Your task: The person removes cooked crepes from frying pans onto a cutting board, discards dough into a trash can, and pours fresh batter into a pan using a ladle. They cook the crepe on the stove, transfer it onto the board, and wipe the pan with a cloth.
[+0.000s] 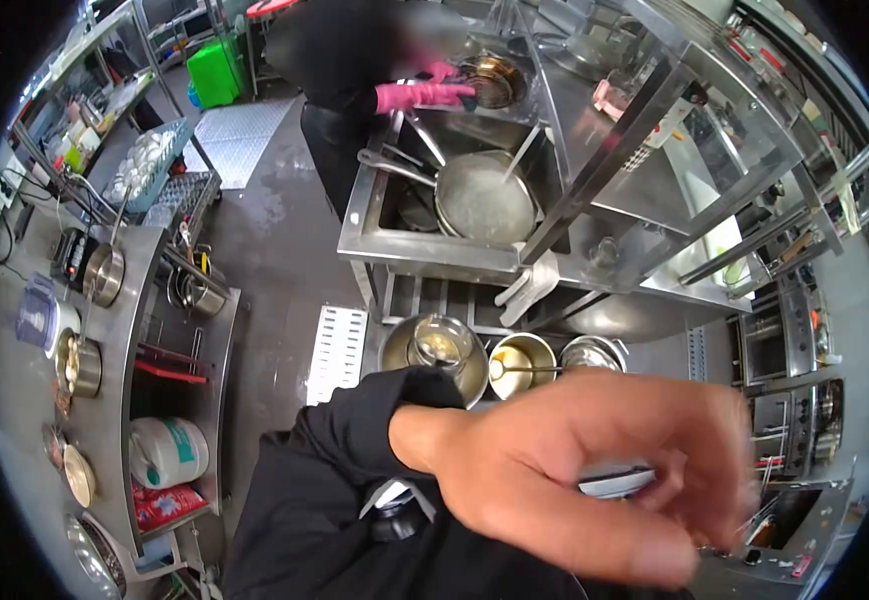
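My left hand (575, 480) reaches across the lower right, very close to the camera, out of a black sleeve (335, 470). Its fingers curl loosely and are smeared by motion; a gap separates them from the thumb. I see nothing held in it. A small pale, metallic-looking thing (617, 483) shows through that gap, too covered to name. Just beyond the hand, on the floor, are a wide metal bowl with a smaller bowl inside (440, 345), a pot with a utensil across it (522, 362) and another metal container (593, 352). My right hand is out of view.
Ahead, a metal sink (365, 225) holds a large long-handled pan (485, 200). A person in pink gloves (420, 96) works at its far side. A shelf unit with a white jug (169, 452) stands left. Metal shelving (645, 110) rises at right.
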Action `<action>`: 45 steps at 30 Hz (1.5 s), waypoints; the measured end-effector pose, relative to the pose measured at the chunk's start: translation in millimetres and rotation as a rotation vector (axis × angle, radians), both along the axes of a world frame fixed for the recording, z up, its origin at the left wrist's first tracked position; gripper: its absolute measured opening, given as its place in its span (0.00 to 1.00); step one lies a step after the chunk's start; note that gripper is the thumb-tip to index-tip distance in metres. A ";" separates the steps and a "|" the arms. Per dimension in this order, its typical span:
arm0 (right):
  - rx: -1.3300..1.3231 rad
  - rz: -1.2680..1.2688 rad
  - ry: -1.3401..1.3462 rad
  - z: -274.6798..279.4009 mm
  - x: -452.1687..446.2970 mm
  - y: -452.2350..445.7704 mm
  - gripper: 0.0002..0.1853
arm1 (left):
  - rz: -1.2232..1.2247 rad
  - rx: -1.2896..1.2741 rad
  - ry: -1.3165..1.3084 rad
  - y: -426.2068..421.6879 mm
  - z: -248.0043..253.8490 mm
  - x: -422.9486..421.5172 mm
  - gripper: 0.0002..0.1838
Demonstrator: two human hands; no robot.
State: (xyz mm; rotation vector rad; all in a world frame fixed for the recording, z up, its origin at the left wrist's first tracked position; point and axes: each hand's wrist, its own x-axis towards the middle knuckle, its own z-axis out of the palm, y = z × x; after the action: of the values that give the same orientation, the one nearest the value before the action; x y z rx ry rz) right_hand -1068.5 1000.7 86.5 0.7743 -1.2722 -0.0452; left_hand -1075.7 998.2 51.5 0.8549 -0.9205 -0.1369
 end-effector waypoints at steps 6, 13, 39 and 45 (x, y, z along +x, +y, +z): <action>1.774 0.336 -0.285 -376.3 -27.1 -245.9 0.14 | -0.005 -0.068 0.099 -11.9 -4.9 -30.2 0.08; 2.830 0.502 -0.466 -488.0 -54.1 -331.8 0.22 | -0.027 -0.124 0.168 -20.6 -2.2 -36.1 0.09; 2.809 0.556 -0.572 -473.9 -67.3 -325.6 0.20 | -0.063 -0.308 0.274 -25.4 2.1 -48.5 0.14; 2.832 0.604 -0.557 -485.1 -65.4 -330.0 0.20 | -0.072 -0.350 0.285 -18.3 2.1 -44.5 0.15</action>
State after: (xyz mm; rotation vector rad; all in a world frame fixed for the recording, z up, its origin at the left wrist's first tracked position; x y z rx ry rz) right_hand -1133.9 670.7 -398.6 3.6062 -0.4304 -1.4240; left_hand -1120.2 979.9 53.7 0.4627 -0.6806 -0.1506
